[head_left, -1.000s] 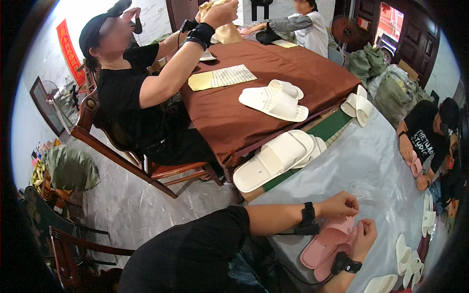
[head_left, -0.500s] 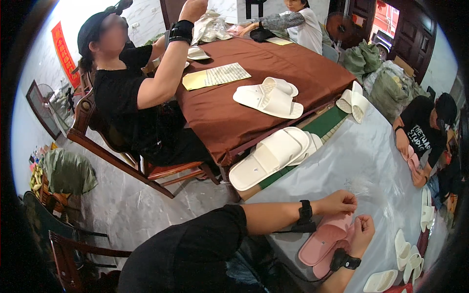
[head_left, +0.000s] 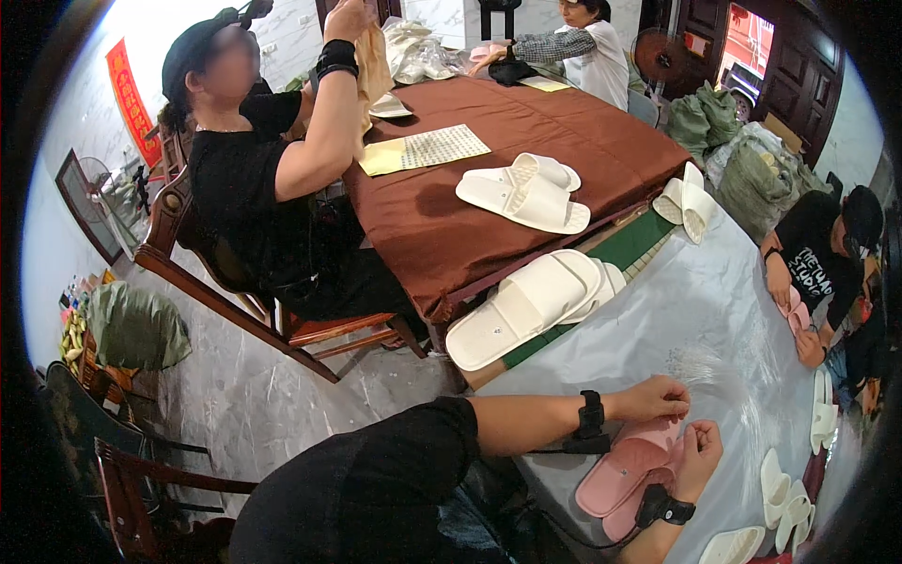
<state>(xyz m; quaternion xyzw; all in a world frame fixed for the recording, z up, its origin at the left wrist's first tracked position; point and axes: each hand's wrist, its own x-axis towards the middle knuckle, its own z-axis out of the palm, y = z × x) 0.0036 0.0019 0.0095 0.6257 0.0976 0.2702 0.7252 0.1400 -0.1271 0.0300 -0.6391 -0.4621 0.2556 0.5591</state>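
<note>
"Pink slippers [head_left: 613, 477] are lying where?"

"On the grey-covered counter [head_left: 695, 310], just bodyward of both hands, long axes slanting toward them."

"Which hand is hovering nearer?"

"The left hand [head_left: 661, 399] is bending by the strap end; the right hand [head_left: 701, 455] is curling beside the farther-right slipper [head_left: 624, 514]."

"Holding anything?"

"Fingertips are pinching nearly closed; on what, I cannot tell."

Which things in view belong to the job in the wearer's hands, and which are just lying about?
Part of the job, it seems:
left hand and right hand, fingers curled
pink slippers, close by both hands
grey cover beneath them

Probably just lying about:
white slippers, apart from these hands
yellow-and-white sheet on the brown tablecloth
green sack, far left
</note>
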